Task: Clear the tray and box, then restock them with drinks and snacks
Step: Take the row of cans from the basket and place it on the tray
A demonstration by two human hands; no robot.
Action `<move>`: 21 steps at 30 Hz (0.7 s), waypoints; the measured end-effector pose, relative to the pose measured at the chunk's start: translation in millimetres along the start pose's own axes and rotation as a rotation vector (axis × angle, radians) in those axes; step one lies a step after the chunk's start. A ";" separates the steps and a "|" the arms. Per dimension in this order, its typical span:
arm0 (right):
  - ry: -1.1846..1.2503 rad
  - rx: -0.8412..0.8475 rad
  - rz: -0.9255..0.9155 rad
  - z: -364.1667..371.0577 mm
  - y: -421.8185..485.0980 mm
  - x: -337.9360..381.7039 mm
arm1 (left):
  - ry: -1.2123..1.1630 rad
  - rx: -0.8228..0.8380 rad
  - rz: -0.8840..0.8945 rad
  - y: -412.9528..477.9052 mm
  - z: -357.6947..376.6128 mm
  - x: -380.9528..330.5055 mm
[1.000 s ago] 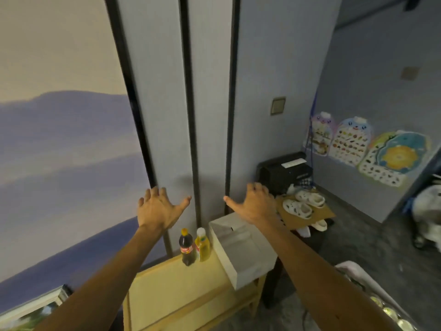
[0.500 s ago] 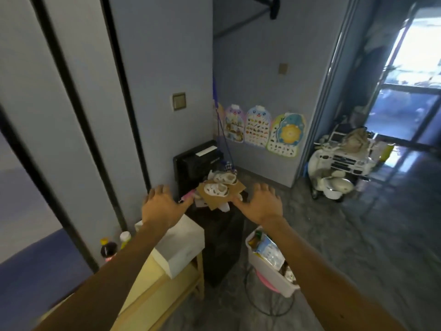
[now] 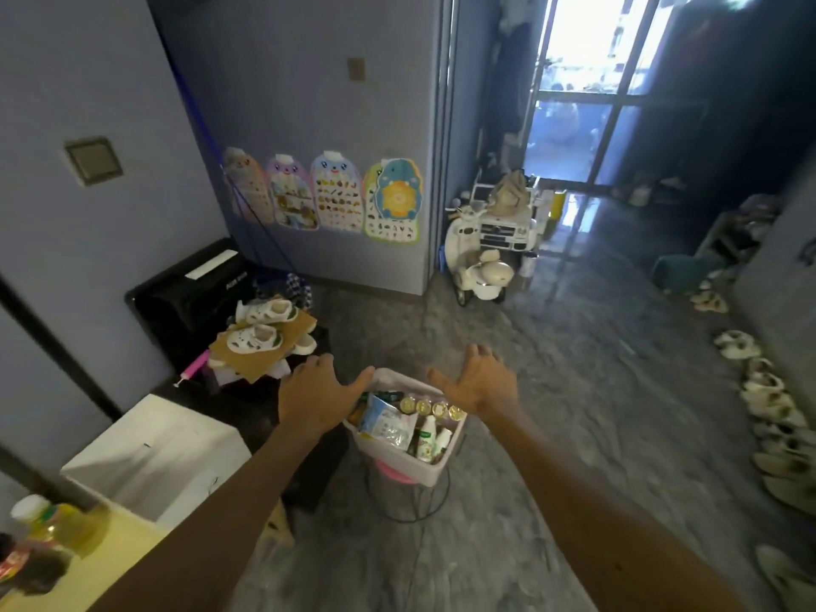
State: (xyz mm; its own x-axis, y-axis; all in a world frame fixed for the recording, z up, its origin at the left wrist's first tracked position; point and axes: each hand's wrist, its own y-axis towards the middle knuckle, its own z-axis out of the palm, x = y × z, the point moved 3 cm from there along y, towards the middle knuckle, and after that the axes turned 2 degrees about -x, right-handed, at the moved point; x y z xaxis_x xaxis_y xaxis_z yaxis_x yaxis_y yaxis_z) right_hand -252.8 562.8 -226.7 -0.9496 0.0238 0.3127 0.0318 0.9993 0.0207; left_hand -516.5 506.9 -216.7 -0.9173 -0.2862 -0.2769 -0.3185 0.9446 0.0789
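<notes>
A white plastic bin full of drinks and snacks rests on a pink-topped stool in the middle of the floor. It holds a blue-white snack packet, small white bottles and a row of gold-lidded cans. My left hand hovers open over the bin's left rim, and my right hand hovers open above its far right corner. Neither hand holds anything. An empty white box sits on the yellow table at lower left, beside a yellow drink bottle and a dark cola bottle.
A black cabinet stands by the left wall, with white children's shoes on cardboard in front of it. White ride-on toys stand by the wall corner. Shoes line the right wall. Grey floor stretches toward a bright doorway.
My view has swung right, from the wall and table to the room. The white bin has come under my hands, and both hands now reach down over it, still open.
</notes>
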 end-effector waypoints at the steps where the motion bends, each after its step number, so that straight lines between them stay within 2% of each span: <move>1: 0.003 0.003 0.013 2.8 4.5 -8.5 | 0.011 0.015 0.018 5.7 9.2 -7.1; 12: -0.048 0.105 0.085 69.5 83.6 -65.2 | 0.053 0.127 0.159 104.6 115.4 -50.8; 21: -0.090 0.205 0.176 122.0 184.2 -67.0 | 0.060 0.214 0.204 221.6 211.8 -59.5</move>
State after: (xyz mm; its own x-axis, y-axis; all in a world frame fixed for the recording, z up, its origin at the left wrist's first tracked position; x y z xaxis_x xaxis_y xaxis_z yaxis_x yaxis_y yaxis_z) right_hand -221.3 748.9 -359.7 -0.9592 0.1904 0.2089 0.1431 0.9645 -0.2221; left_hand -481.9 767.2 -385.5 -0.9718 -0.0898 -0.2181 -0.0742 0.9942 -0.0784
